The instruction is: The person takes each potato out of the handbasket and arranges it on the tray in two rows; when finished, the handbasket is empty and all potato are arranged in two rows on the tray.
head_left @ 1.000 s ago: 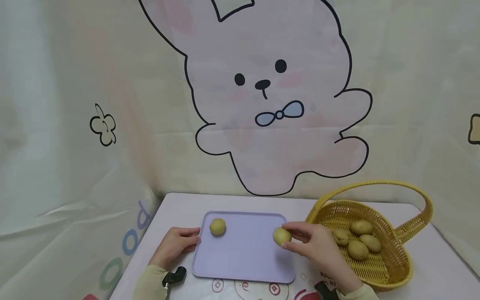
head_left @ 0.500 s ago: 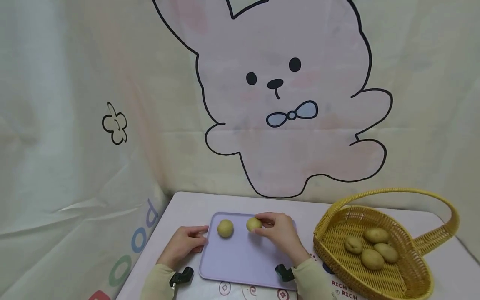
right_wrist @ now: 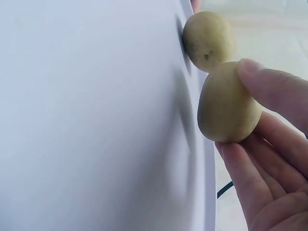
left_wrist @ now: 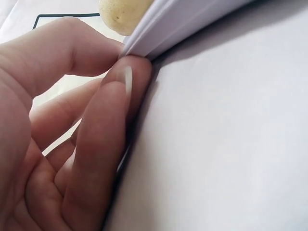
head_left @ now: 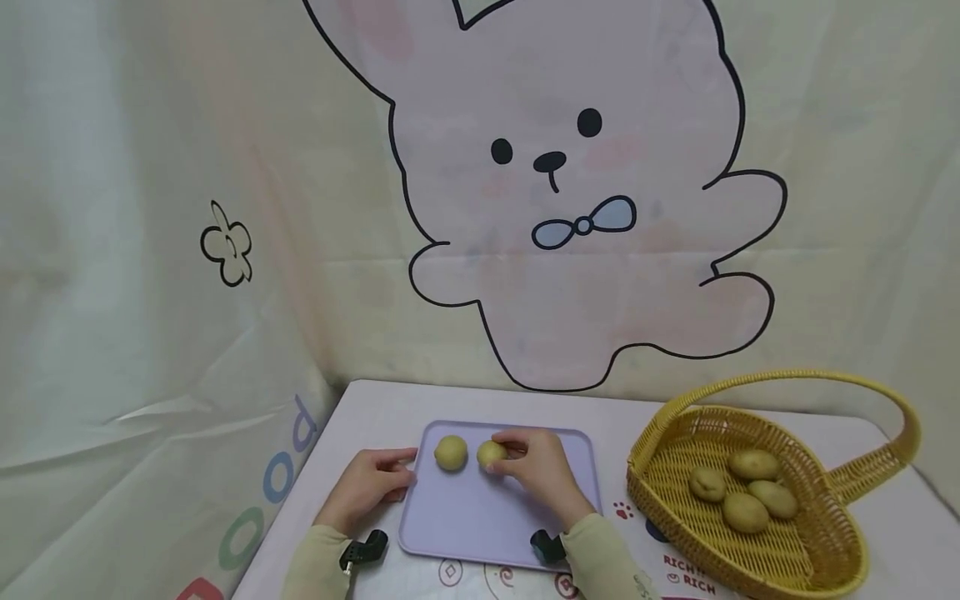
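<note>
My right hand [head_left: 543, 471] pinches a small yellow potato [right_wrist: 227, 103] between thumb and fingers, close over the purple tray [head_left: 465, 525]. A second potato [head_left: 451, 453] sits on the tray near its back left corner, just left of the held one. In the right wrist view the two potatoes overlap, and the held one casts a shadow on the tray. My left hand [head_left: 365, 487] holds the tray's left edge, with thumb and fingertips gathered at the rim [left_wrist: 149, 41] in the left wrist view.
A yellow wicker basket [head_left: 813, 557] with a tall arched handle stands on the right of the white table [head_left: 390, 403], holding several potatoes [head_left: 746, 512]. A printed cloth [head_left: 525, 275] with a cartoon animal hangs behind the table.
My right hand has carried the potato left from the tray's right edge to beside the other potato. The left hand stays at the tray's left edge. The head view has shifted slightly.
</note>
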### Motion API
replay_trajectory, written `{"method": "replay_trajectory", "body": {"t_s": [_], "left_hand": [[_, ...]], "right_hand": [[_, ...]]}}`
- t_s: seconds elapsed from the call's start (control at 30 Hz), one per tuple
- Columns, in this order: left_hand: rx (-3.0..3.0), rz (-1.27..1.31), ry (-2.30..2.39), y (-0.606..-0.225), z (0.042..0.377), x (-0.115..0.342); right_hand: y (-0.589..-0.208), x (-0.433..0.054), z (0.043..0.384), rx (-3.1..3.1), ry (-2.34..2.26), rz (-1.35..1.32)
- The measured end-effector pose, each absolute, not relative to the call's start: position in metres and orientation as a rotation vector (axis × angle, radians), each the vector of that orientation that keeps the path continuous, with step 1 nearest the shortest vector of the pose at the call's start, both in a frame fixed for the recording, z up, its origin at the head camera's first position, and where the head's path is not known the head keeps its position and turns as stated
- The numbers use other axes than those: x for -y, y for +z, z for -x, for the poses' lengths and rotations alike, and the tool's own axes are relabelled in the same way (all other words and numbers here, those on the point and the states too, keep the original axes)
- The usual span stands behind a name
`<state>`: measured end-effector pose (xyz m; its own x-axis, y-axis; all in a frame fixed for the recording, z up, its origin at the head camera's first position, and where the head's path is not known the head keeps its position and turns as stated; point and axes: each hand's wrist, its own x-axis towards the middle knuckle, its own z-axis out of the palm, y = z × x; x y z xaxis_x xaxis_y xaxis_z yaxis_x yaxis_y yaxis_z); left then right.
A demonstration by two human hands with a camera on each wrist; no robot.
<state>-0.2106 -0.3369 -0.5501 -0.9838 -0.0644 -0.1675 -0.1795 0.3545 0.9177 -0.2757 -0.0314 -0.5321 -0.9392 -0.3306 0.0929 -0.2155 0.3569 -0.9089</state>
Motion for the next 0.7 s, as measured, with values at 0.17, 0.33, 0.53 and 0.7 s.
{"method": "replay_trajectory", "body": {"t_s": [0.17,0.33,0.53,0.7], "left_hand": [[-2.515,0.236,1.697,-0.5502,0.212,0.3352],[-2.485,0.22,1.719,-0.5492,0.2136,0.3341],[-2.493,0.221,1.721,-0.5496,0.2146,0.3344],[-2.48,0.248,1.731,-0.5502,0.213,0.3346]], "right_hand": [[-0.5348,0.031,0.2754,-2.504,-1.624,0.496],[-0.5345,0.029,0.2748,-2.568,-1.574,0.479],[-0.5339,0.0283,0.2759,-2.587,-1.551,0.507],[-0.5319,0.0297,0.2746,-2.571,-1.538,0.521]]}}
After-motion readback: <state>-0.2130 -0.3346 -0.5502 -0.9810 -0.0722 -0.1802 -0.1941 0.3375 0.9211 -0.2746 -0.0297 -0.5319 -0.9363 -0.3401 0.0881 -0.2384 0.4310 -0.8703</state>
